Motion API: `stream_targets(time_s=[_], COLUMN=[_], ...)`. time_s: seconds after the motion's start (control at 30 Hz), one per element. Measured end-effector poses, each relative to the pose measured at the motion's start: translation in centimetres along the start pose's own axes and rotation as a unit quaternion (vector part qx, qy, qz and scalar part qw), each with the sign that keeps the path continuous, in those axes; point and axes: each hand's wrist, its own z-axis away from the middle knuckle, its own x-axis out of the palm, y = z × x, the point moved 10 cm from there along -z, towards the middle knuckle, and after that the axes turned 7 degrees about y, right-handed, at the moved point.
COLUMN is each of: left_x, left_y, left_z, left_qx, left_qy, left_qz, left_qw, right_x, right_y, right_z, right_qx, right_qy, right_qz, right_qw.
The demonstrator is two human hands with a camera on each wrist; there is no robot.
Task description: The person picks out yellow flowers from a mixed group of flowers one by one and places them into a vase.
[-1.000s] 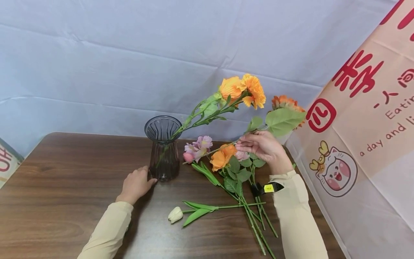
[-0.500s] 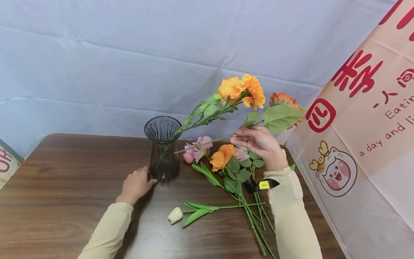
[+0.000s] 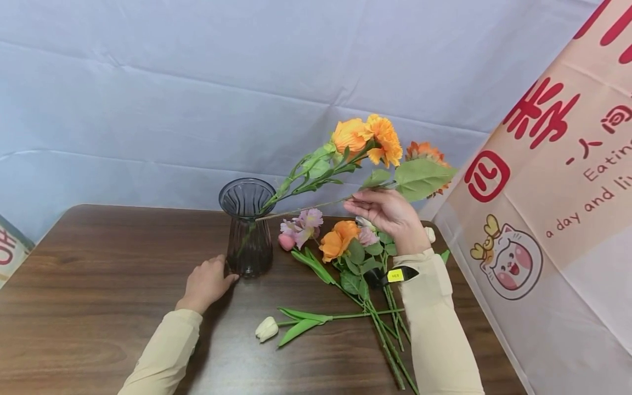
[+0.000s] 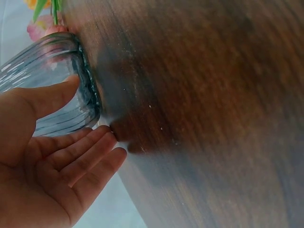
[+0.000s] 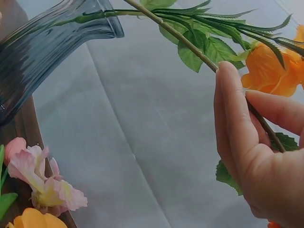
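Note:
A dark glass vase (image 3: pixel 249 241) stands upright on the table, with two yellow-orange flowers (image 3: pixel 367 140) leaning out to the right. At its base is my left hand (image 3: pixel 206 282); in the left wrist view the thumb lies along the glass (image 4: pixel 61 111) and the fairly straight fingers reach beside the bottom. My right hand (image 3: pixel 382 214) pinches the brown stem (image 5: pixel 199 54) of an orange flower with many petals (image 3: pixel 427 156) and a broad green leaf (image 3: pixel 424 178). Its stem slants down left, the cut end overlapping the vase just below the rim in the head view.
Right of the vase lie a pink-lilac flower (image 3: pixel 302 225), a pink bud (image 3: pixel 286 242), an orange rose (image 3: pixel 338 241) and crossing green stems (image 3: pixel 382 334). A white tulip (image 3: pixel 267 329) lies nearer the front. Pale cloth (image 3: pixel 148 109) hangs behind; a printed banner (image 3: pixel 558 208) is at right.
My right hand has moved left with the orange flower, bringing its stem end from over the pink-lilac flower to the vase's neck. The left hand stays at the vase base.

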Motion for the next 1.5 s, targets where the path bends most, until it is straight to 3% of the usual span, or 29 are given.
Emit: stream_targets(time_s=[0.37, 0.67, 1.1, 1.5], left_x=[-0.1, 0.0, 0.0, 0.0], left_y=[0.1, 0.0, 0.0, 0.1], left_z=[0.0, 0.0, 0.1, 0.2], left_qx=[0.002, 0.003, 0.003, 0.005], left_qy=[0.002, -0.002, -0.002, -0.003], left_qz=[0.001, 0.0, -0.001, -0.007], left_qw=[1.0, 1.0, 1.0, 1.0], right_x=[0.5, 1.0, 2.4, 4.6], right_y=[0.4, 0.6, 1.1, 0.3], right_z=[-0.5, -0.9, -1.3, -1.3], right_qx=[0.002, -0.013, -0.063, -0.128], right_qy=[0.011, 0.015, 0.019, 0.014], right_qz=[-0.039, -0.04, 0.054, 0.159], right_qw=[0.9992, 0.999, 0.9963, 0.9789])
